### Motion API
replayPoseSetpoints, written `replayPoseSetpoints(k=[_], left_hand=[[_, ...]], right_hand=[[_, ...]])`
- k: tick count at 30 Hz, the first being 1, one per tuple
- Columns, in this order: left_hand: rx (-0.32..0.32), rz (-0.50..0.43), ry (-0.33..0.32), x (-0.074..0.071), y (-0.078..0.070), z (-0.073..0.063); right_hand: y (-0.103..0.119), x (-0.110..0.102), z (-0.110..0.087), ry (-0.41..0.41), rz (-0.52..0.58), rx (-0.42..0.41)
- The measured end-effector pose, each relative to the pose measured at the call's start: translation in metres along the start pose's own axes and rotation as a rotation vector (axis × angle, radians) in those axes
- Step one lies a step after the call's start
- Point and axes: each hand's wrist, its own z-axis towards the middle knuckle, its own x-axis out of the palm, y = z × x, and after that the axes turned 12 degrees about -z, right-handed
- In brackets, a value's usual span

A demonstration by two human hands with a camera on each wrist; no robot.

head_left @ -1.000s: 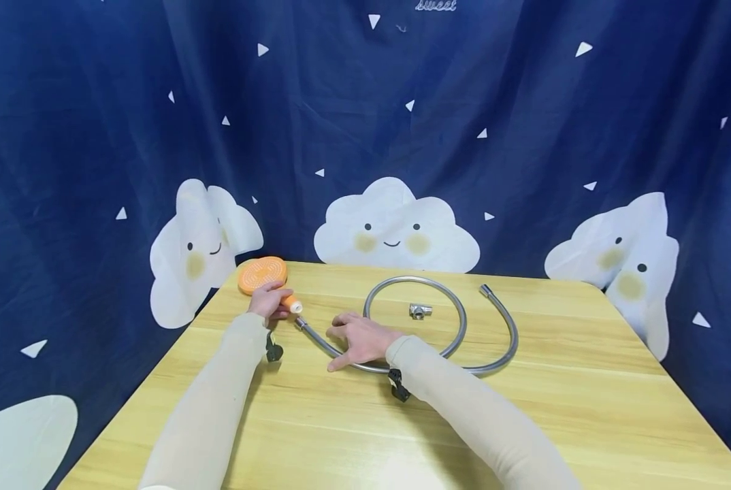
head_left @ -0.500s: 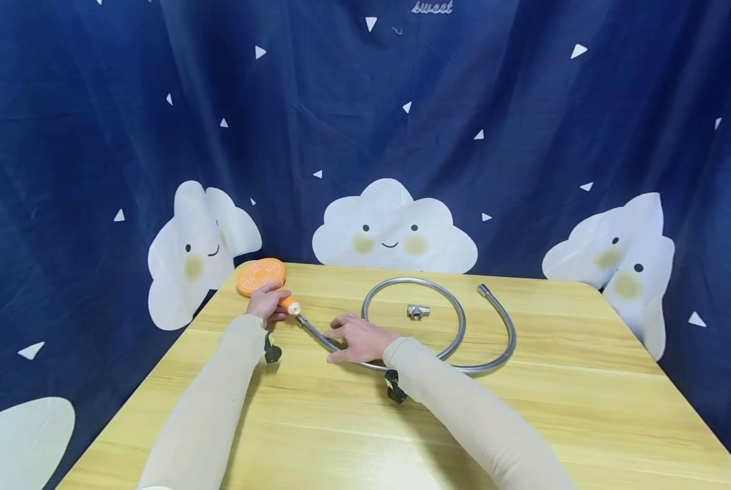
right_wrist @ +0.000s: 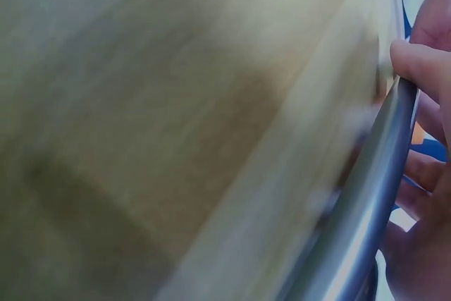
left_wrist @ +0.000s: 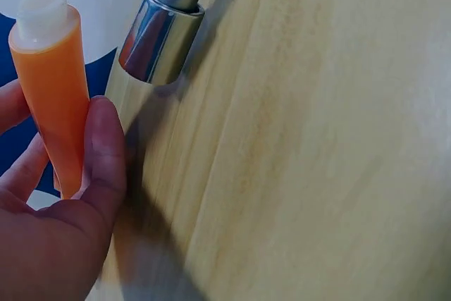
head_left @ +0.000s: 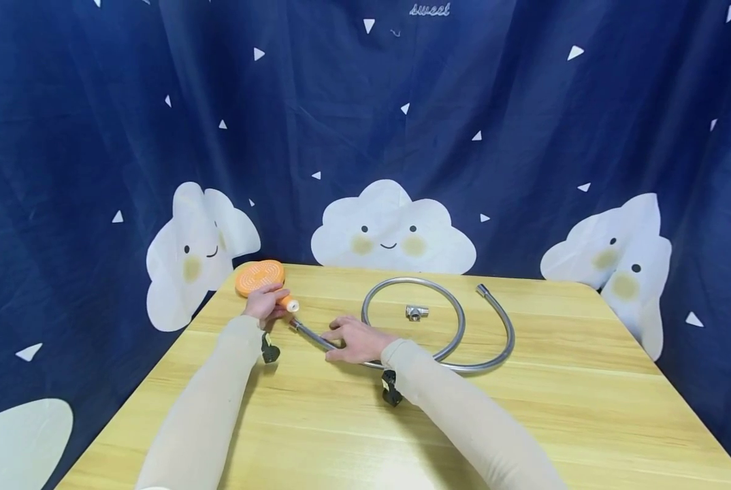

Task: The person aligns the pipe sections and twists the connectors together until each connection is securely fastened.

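Observation:
An orange shower head (head_left: 258, 278) is at the table's far left corner. My left hand (head_left: 263, 302) grips its handle (left_wrist: 53, 82), thumb on one side and fingers on the other. The handle's white threaded end points out of the grip. Right beside it, apart from it, is the chrome end nut (left_wrist: 162, 41) of a grey shower hose (right_wrist: 359, 202). My right hand (head_left: 359, 339) holds that hose a short way behind the nut, with the thumb on it in the right wrist view. Part of the hose is hidden under this hand.
The hose loops across the wooden table (head_left: 316, 422), its other chrome end (head_left: 482, 290) lying at the back right. A small chrome angle valve (head_left: 416, 312) lies inside the loop. A dark blue curtain (head_left: 365, 122) with white clouds stands behind the table.
My right thumb, spread wide a second ago, has come in toward the fingers on the hose. The hose's near end has shifted slightly left. My left hand keeps hold of the shower head.

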Motion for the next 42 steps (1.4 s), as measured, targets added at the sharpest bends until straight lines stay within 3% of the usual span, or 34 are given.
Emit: replayPoseSetpoints(k=[15,22,31,42], left_hand=[[0.026,-0.038,-0.003,-0.002,-0.002,-0.002],[0.062,-0.08,-0.006,-0.007,-0.008,-0.007],[0.134,-0.042,-0.019,-0.009,-0.013,-0.003],[0.159,-0.04,-0.045,-0.007,-0.02,-0.005]], right_hand=[[0.001,-0.005,-0.002,0.035,0.094,0.05],[0.001,-0.004,-0.005,0.01,0.141,0.063],[0.0,-0.001,0.001,-0.042,0.249,0.075],[0.003,0.004,0.009,-0.12,0.391,0.101]])
